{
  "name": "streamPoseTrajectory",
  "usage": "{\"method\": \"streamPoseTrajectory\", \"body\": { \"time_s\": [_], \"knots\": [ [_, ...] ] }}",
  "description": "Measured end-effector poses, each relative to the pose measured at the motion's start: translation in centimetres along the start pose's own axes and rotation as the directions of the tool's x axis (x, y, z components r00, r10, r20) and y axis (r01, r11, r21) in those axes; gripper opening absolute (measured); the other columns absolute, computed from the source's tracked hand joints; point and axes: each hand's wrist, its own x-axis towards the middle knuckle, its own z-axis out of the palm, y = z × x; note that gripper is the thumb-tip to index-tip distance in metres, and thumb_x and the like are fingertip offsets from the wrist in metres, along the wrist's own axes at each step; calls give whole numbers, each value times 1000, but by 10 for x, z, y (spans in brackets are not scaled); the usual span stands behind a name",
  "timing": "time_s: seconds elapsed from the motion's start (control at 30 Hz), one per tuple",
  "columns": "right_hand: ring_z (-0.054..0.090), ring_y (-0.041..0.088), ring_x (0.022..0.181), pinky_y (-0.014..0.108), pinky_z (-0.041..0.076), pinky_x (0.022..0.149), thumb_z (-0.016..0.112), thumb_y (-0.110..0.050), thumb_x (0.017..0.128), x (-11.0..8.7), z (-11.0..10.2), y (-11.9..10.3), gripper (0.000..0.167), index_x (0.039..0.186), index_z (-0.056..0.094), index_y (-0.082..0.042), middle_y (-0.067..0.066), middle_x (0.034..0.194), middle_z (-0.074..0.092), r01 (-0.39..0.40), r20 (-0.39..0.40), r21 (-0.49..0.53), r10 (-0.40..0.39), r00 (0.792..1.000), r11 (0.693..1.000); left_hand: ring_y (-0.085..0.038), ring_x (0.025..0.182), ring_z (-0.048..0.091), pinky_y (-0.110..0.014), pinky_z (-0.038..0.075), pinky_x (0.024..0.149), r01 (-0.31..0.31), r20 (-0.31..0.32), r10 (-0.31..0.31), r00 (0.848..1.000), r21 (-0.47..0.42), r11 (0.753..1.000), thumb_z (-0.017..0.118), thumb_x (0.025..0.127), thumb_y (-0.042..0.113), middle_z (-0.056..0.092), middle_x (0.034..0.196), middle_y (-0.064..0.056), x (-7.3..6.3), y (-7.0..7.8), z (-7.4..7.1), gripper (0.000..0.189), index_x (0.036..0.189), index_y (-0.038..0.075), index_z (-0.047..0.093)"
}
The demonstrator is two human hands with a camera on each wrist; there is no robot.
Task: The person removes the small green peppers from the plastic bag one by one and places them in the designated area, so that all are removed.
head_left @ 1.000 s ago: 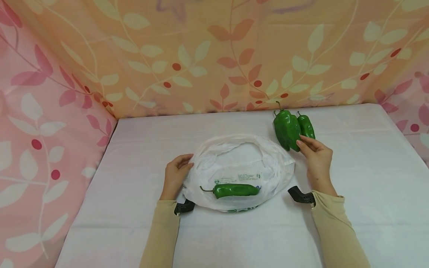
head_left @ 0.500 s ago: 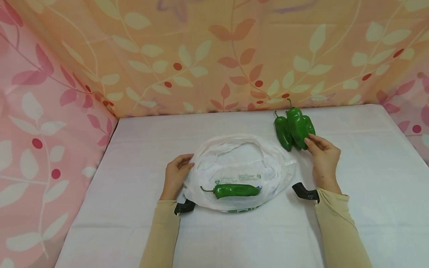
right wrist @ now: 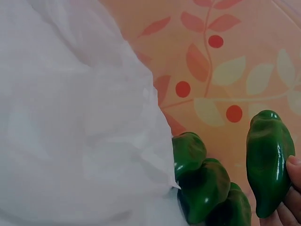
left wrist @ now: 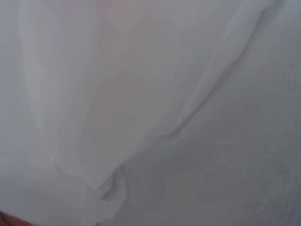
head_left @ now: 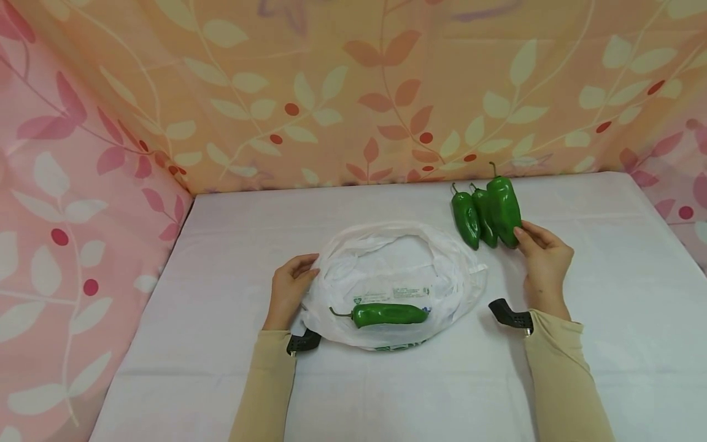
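My left hand (head_left: 290, 288) grips the left edge of a white plastic bag (head_left: 458, 288), which stands with its mouth open upward. One long green pepper (head_left: 389, 314) lies crosswise on the bag's near part, stem to the left. With thumb and fingers, my right hand (head_left: 547, 264) pinches the lower end of another green pepper (head_left: 504, 209), stem upward. Beside it lie a left green pepper (head_left: 466, 216) and a middle green pepper (head_left: 483, 215). In the right wrist view a further pepper (right wrist: 235, 207) shows, hidden in the head view behind the held one.
A white cloth (head_left: 221, 393) covers the table. Behind it hangs an orange leaf-patterned curtain (head_left: 309, 73), with a pink one (head_left: 61, 202) along the left side. A black wrist device (head_left: 505, 314) juts from the right sleeve; the left sleeve carries another (head_left: 304, 342).
My right hand has moved rightward with the held pepper, passing in front of the lying peppers. The left and middle ones now show. My left hand and the bag have stayed put.
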Motion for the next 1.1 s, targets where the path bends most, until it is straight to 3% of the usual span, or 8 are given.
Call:
{"method": "streamPoseTrajectory", "body": {
  "time_s": [0.27,0.67,0.9,1.1],
  "knots": [
    [63,11,70,16,51,59,73,9,75,11,-15,-4,20,94,73,3,5,76,68,17,-45,44,-15,999,999,-20,100,63,-26,48,85,-4,2,4,1000,1,1000,67,87,3,66,109,-12,0,0,0,28,114,6,67],
    [61,8,70,14,49,56,73,9,76,26,-37,-1,18,91,74,0,2,76,67,-44,-171,30,48,984,999,-25,104,62,-20,46,84,-22,3,22,1000,-11,1000,66,87,2,65,113,-18,0,-2,0,29,116,2,66],
    [60,8,68,14,49,54,72,8,76,33,-40,3,15,87,75,-2,2,73,66,-101,-182,30,105,978,994,-23,102,63,-25,47,86,-13,-6,13,1000,1,1000,67,86,2,66,111,-15,0,0,0,29,115,4,67],
    [60,7,66,14,48,53,71,8,78,40,-39,4,14,83,74,-4,1,72,66,-107,-161,-24,102,982,994,-20,103,63,-31,47,89,-1,-1,1,1000,5,1000,67,86,3,66,111,-13,0,-1,0,28,115,5,67]
  ]
}}
